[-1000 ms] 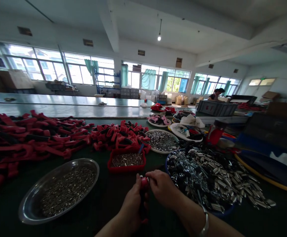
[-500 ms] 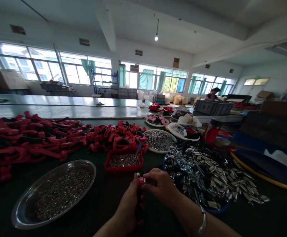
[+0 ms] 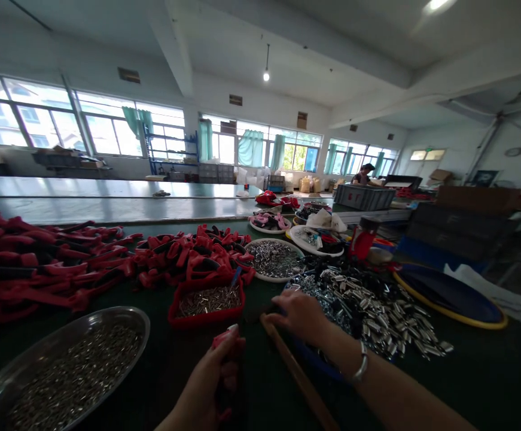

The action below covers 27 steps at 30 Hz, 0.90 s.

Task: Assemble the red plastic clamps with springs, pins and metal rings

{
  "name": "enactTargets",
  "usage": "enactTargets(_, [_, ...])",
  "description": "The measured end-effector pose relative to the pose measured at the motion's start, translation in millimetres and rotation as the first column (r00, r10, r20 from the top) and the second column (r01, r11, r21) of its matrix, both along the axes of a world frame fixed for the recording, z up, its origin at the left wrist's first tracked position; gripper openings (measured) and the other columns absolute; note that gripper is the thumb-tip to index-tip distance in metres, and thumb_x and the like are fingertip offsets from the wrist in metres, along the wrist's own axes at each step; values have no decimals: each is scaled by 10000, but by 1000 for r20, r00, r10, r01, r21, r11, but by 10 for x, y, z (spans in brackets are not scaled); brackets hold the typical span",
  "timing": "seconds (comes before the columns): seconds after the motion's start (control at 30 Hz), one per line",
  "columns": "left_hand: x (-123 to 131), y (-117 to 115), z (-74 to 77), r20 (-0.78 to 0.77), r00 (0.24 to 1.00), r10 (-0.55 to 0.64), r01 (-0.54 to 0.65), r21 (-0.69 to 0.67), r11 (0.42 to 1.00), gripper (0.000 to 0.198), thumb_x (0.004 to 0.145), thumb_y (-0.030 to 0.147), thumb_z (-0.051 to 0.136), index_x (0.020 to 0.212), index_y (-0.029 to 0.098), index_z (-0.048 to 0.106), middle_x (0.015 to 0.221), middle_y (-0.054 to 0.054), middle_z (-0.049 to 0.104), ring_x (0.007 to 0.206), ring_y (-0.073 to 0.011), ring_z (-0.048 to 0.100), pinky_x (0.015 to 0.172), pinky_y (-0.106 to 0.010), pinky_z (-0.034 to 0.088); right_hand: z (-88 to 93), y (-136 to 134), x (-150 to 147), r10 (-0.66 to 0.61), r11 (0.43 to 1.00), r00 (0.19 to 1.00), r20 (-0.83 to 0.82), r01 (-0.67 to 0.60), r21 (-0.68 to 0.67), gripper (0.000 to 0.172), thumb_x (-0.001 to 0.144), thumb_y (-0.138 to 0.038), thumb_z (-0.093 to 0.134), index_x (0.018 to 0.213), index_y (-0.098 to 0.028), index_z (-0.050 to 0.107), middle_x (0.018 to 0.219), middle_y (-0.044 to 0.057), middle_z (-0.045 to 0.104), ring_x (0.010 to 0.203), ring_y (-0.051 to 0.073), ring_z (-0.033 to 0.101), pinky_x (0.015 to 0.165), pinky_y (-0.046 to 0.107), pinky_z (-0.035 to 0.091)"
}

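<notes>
1. Left hand (image 3: 206,383) clamps a red-dipped handle (image 3: 223,337) upright, well apart from the other hand.
2. Right hand (image 3: 300,317) reaches over a blue basin (image 3: 318,364) beside metal clips (image 3: 377,314) (whether it grips the wooden rod (image 3: 296,383), I cannot tell).
3. This looks like fetching a part; a firm pinch on one clip seems called for.

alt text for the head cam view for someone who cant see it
A left hand grips a red part while a right hand rests on a wooden handle at a long bench. Around them lie red handles, metal clips and a red tray of pins.
</notes>
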<state>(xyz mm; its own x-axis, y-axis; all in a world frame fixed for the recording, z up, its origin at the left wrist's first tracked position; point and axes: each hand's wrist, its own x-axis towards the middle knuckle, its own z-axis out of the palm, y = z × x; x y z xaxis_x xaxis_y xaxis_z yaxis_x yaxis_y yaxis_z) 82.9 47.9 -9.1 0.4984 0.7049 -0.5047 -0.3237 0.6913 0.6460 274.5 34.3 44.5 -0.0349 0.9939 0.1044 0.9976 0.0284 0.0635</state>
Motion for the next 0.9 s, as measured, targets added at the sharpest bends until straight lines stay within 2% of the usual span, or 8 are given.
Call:
enactTargets(0.1, [-19, 42, -11, 68, 997, 19, -9, -150, 989, 375, 659, 489, 683, 779, 156, 561, 403, 127, 255, 306, -10, 268, 307, -103, 144, 104, 55, 331, -128, 990, 986, 105, 133, -43, 176, 785, -251, 573, 885, -145, 671, 951, 138, 630, 879, 275, 607, 676, 337, 469])
enactTargets(0.23, [-42, 26, -16, 116, 992, 46, -32, -126, 992, 318, 682, 440, 688, 753, 157, 560, 431, 108, 326, 307, 1, 270, 293, -94, 171, 121, 78, 485, -59, 989, 991, 122, 75, -130, 151, 664, -94, 641, 792, -164, 682, 947, 106, 645, 816, 236, 633, 657, 288, 470])
enactTargets(0.4, [-106, -8, 21, 173, 983, 66, -36, -172, 984, 244, 760, 364, 638, 759, 150, 520, 564, 59, 500, 315, 25, 252, 282, -82, 176, 240, -24, 504, -116, 993, 989, 87, 118, -14, 105, 743, -164, 620, 830, -114, 651, 930, 155, 640, 875, 277, 609, 722, 339, 457])
enactTargets(0.5, [-107, 6, 30, 230, 970, 81, -38, -188, 981, 218, 800, 360, 591, 782, 159, 510, 619, 42, 540, 321, 27, 263, 292, -81, 186, 301, -164, 350, -136, 986, 991, -14, 137, 96, 174, 838, -241, 518, 944, -128, 598, 920, 126, 641, 844, 244, 608, 721, 337, 455])
enactTargets(0.57, [-94, 16, 22, 266, 960, 90, -45, -172, 984, 211, 812, 362, 573, 794, 160, 514, 636, 37, 547, 329, 28, 274, 307, -80, 202, 249, -271, 116, -1, 981, 966, -260, 52, 188, 198, 858, -279, 496, 1000, -158, 560, 892, 75, 646, 779, 180, 608, 696, 278, 457])
enactTargets(0.67, [-99, 4, 3, 299, 953, 38, 5, -144, 990, 257, 801, 392, 583, 780, 142, 528, 524, 66, 458, 335, 22, 271, 326, -81, 209, 49, -388, -311, 298, 932, 718, -629, -75, 356, 202, 857, -326, 498, 1001, -189, 536, 810, 20, 639, 681, 135, 593, 609, 228, 455])
enactTargets(0.77, [-175, -40, -17, 359, 930, -79, 114, -77, 990, 349, 728, 468, 640, 729, 134, 537, 432, 104, 295, 345, 9, 263, 342, -86, 203, -117, -441, -610, 398, 895, 609, -686, -94, 436, 200, 848, -327, 511, 1000, -199, 532, 838, 23, 644, 680, 133, 592, 607, 230, 459])
enactTargets(0.9, [-347, -104, -47, 407, 900, -157, 126, 102, 987, 360, 686, 476, 678, 743, 145, 549, 472, 95, 328, 364, 17, 217, 365, -96, 196, -92, -502, -761, 506, 829, 662, -553, -195, 525, 206, 839, -264, 520, 1035, -199, 511, 861, 47, 654, 738, 155, 609, 678, 262, 477])
